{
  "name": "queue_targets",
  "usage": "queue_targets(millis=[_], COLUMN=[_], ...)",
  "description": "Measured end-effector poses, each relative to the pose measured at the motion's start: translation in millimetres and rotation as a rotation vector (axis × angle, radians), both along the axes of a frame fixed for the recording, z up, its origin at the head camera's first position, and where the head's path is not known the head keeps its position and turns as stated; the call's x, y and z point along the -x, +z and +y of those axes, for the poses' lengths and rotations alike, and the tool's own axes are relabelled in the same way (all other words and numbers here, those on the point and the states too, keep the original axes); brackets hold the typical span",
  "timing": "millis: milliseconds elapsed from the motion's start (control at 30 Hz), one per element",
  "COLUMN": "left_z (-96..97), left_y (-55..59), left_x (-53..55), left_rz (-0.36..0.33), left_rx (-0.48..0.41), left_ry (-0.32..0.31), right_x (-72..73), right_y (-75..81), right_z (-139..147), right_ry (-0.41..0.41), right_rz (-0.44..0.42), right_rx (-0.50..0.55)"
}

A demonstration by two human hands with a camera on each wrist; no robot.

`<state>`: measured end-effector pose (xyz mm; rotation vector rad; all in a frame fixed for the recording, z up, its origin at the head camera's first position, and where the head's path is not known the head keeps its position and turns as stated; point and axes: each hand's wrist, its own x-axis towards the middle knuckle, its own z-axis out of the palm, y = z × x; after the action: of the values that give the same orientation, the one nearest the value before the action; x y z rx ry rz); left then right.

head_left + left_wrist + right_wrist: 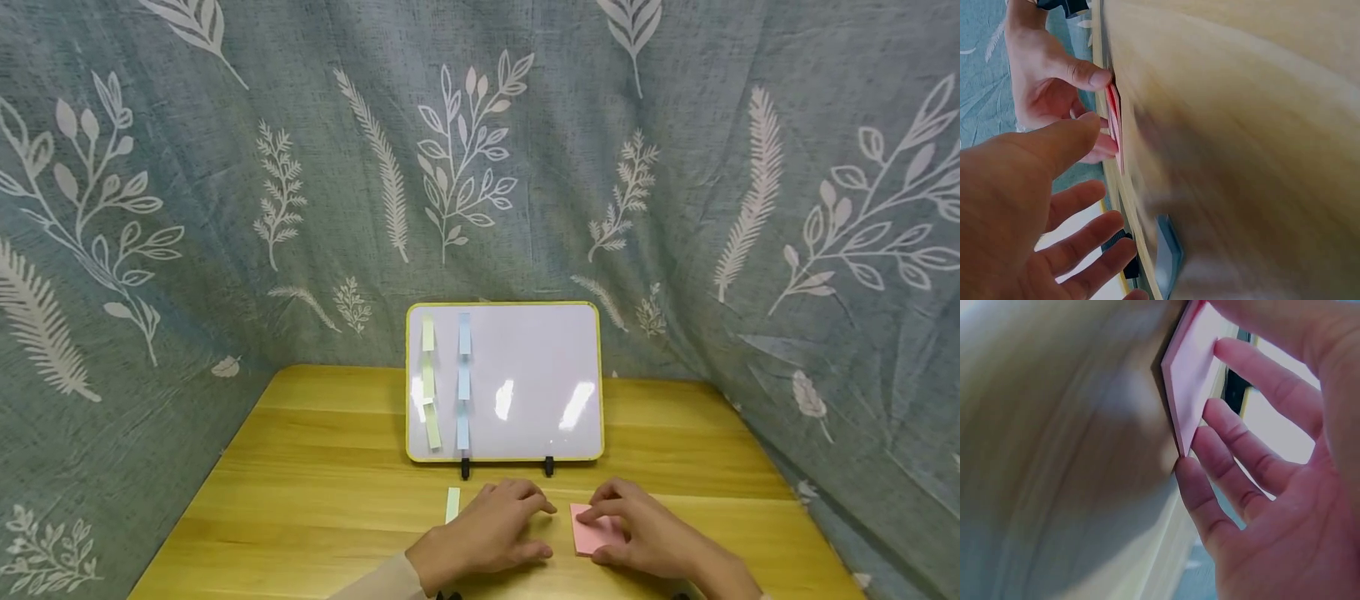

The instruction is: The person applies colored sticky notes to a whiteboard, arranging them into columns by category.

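The right hand [651,533] holds the pink notepad [588,538] by its edges, thumb and fingers curved round it, on the wooden table [315,467] before the right end of the whiteboard [532,354]. The left hand [491,527] is just left of the notepad, its thumb and fingers wide apart, partly hiding a green strip [452,503]. The whiteboard stands on 2 black feet [465,469] and bears 3 green notes [428,333] and 3 blue notes [464,333] in 2 columns
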<state>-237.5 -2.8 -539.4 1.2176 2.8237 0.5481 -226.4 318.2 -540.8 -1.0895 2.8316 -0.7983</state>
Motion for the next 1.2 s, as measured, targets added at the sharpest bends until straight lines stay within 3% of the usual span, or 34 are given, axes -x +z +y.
queue_targets(millis=[233, 400, 533, 733, 967, 1200], left_z=[0.1, -0.9, -1.3, -6.9, -16.6, -21.7], left_y=[-2.2, -3.7, -5.2, -2.6, -1.8, -2.3], left_x=[2.9, 6.0, 9.8, 13.6, 15.2, 15.4], left_rz=[0.005, -0.001, 0.033, 0.079, 0.062, 0.047], left_rx=[0.033, 0.066, 0.098, 0.071, 0.033, 0.049], left_ry=[-0.001, 0.028, 0.055, 0.083, 0.057, 0.049], right_x=[6.8, 12.1, 16.0, 20.6, 22.2, 23.9], right_y=[2.4, 2.4, 1.5, 0.6, 0.9, 5.1], right_z=[-28.6, -40.7, -47.5, -56.7, -63.4, -66.4], right_ry=[0.006, 0.028, 0.039, 0.067, 0.097, 0.111], right_rz=[-0.035, 0.003, 0.020, 0.049, 0.026, 0.004], right_rx=[-0.025, -0.041, -0.048, -0.075, -0.099, -0.111])
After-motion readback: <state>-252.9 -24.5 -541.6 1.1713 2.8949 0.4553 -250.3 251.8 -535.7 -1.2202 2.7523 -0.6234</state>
